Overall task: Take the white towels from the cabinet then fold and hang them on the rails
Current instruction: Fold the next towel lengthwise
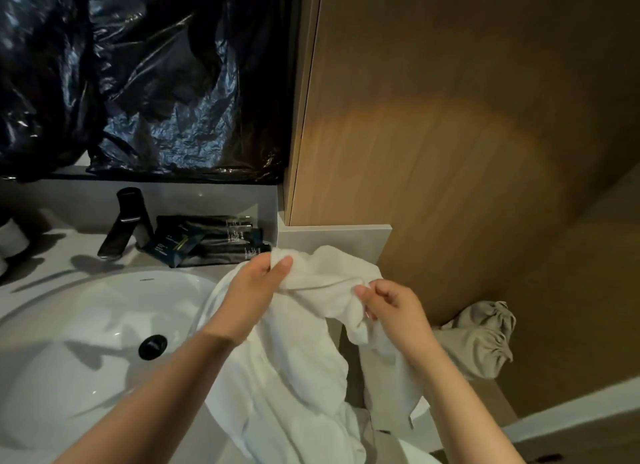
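Note:
A white towel (304, 356) hangs bunched in front of me, draping down over the right edge of the sink. My left hand (256, 287) grips its upper edge near a corner, thumb on top. My right hand (391, 307) pinches the same upper edge further right, fingers curled into the cloth. The lower part of the towel falls out of the frame at the bottom. No rail and no cabinet shelf show here.
A white oval sink (86, 342) with a black drain fills the lower left; a dark tap (124, 221) stands behind it. Dark toiletry packets (207, 242) lie on the counter. Black plastic sheeting (138, 75) covers the mirror. A wooden panel (450, 117) stands right, a beige cloth bag (481, 339) below it.

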